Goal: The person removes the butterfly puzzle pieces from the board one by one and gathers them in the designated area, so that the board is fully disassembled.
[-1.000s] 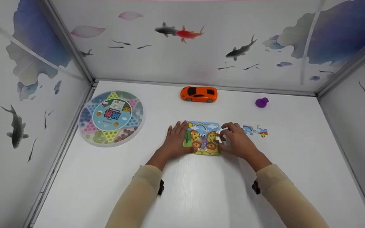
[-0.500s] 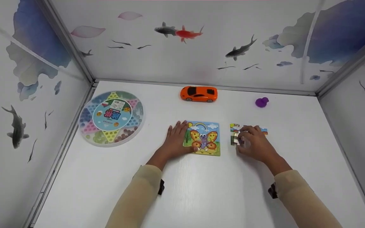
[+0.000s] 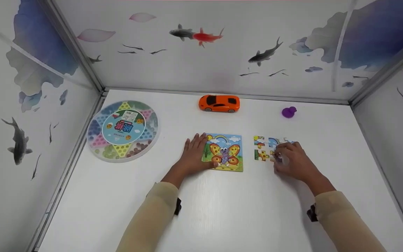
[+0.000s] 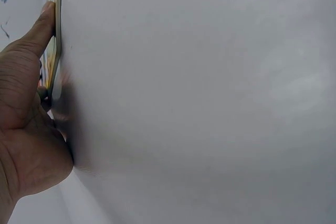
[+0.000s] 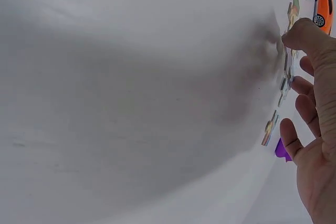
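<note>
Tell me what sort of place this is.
Probably a booth set up for tabletop play: fish-patterned panels enclose a white table bearing an orange toy car and puzzle pieces.

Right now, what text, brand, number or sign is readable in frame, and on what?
None clear enough to quote.
Blue label on the round game case: large upside-down characters, too blurred to read surely; smaller print illegible.
White sticker on that label: print too small.
Butterfly board, puzzle pieces, orange car: no text I can make out.
</note>
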`<state>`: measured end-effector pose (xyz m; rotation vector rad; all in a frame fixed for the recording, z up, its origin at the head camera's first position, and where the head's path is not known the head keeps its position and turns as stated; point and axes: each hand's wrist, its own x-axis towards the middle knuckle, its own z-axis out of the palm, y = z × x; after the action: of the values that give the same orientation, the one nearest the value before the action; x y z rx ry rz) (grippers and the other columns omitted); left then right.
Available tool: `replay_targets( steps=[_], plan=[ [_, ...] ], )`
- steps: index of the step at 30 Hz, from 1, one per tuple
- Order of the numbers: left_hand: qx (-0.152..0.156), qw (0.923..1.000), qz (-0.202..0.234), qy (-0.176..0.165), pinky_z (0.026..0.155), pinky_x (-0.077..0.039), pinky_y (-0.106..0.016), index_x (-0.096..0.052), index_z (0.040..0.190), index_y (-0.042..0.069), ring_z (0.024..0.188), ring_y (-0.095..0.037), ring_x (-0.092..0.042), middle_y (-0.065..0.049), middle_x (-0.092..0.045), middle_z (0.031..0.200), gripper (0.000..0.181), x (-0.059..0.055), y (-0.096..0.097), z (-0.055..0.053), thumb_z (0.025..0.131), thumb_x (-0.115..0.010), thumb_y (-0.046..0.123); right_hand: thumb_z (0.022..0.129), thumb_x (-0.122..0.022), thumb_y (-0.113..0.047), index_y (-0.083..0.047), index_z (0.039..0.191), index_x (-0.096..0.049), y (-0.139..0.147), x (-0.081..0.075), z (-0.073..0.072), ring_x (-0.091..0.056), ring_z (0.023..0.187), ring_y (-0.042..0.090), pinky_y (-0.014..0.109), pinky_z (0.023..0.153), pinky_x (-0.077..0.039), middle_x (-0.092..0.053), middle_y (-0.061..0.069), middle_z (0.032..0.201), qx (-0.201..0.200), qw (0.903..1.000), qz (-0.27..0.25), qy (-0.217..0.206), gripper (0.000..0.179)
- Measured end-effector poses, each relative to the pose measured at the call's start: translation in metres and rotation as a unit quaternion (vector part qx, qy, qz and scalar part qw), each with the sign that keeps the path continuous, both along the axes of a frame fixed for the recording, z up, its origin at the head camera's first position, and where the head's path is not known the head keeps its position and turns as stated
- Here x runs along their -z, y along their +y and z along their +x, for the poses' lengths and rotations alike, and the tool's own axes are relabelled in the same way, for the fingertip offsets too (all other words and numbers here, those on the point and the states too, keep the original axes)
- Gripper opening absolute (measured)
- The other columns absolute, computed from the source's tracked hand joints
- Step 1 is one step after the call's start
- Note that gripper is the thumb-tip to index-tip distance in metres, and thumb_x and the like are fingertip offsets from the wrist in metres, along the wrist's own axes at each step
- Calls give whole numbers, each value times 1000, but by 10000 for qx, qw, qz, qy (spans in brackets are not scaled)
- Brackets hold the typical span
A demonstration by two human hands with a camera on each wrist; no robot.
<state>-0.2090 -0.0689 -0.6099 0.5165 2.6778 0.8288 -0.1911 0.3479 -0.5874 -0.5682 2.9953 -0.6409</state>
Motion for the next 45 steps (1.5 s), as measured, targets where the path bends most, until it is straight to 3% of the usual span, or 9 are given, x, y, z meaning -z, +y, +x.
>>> replay_targets(
  steps=[16, 26, 33, 37, 45],
  plan=[
    [-41, 9999, 81, -137, 141, 8, -54, -11, 179, 14, 176, -29, 5, -5, -5, 189, 118, 9, 0, -4, 95, -75, 66, 94, -83, -21, -4, 140, -72, 0, -4, -6, -51, 131, 40, 67, 114, -50, -67, 18, 148, -6, 9992, 121, -389, 50],
    [-66, 10000, 31, 40, 142, 3, -57, -17, 178, 12, 176, -32, -1, -6, -11, 189, 112, -1, -2, 3, 97, -74, 64, 96, -83, -26, -7, 140, -72, -9, -8, -5, -52, 134, 41, 68, 114, -48, -67, 18, 148, 88, 9992, 255, -285, 50],
    [-129, 9998, -118, 9, 142, 3, -55, -15, 179, 14, 176, -30, 0, -4, -9, 189, 113, -2, 0, 3, 97, -75, 63, 100, -79, -46, -15, 152, -67, -26, 0, -8, -53, 150, 44, 77, 122, -35, -63, 17, 157, 107, 9985, 509, 156, 62],
    [-110, 9999, -102, 11, 142, 3, -55, -15, 179, 13, 176, -30, 0, -4, -9, 189, 113, -2, 0, 3, 97, -75, 62, 101, -78, -49, -15, 151, -69, -42, 5, -11, -56, 150, 43, 76, 123, -38, -65, 15, 155, -60, 9987, 333, 371, 61],
    [-47, 10000, -34, 19, 142, 2, -57, -16, 178, 12, 176, -32, -1, -6, -11, 189, 114, -3, 0, 3, 96, -75, 65, 102, -79, -48, -15, 154, -67, -82, 3, -16, -55, 152, 39, 72, 128, -35, -65, 11, 157, -188, 9997, 177, 50, 63]
  ],
)
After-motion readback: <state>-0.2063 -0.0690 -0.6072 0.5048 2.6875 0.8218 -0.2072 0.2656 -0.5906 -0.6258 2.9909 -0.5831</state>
